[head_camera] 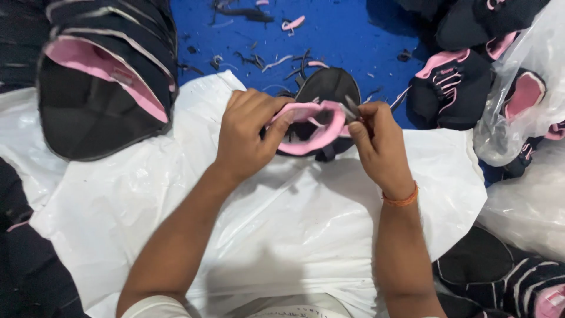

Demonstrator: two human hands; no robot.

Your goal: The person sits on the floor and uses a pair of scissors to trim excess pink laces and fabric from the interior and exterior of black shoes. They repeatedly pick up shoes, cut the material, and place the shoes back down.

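Resting over a white plastic sheet (282, 218) spread across the person's lap, a black shoe upper with a pink lining (321, 118) sits between both hands, its toe end pointing away toward the blue floor (347, 35). It looks light and soft, a stitched fabric shell with no sole under it, so it will likely fold and sag wherever it is not supported. The padded pink collar seems the firmest part and the natural place to take hold; the black body below it would probably crumple under a pinch.

The left hand (250, 132) is closed on that pink collar at its left side, thumb on top and fingers curled beneath, holding the opening spread. The right hand (379, 147) is closed around a small pair of metal snips (351, 109), whose tips sit at the collar's right edge, touching or just beside the pink rim (too small to tell which). An orange thread band circles the right wrist.

Pink, white and black trimmings (282, 59) lie scattered on the floor beyond the upper. A tall stack of matching black and pink uppers (106, 82) stands to the left, touching the sheet's edge, and more uppers (453, 88) are heaped at the right beside a clear plastic bag (524, 100) holding others.
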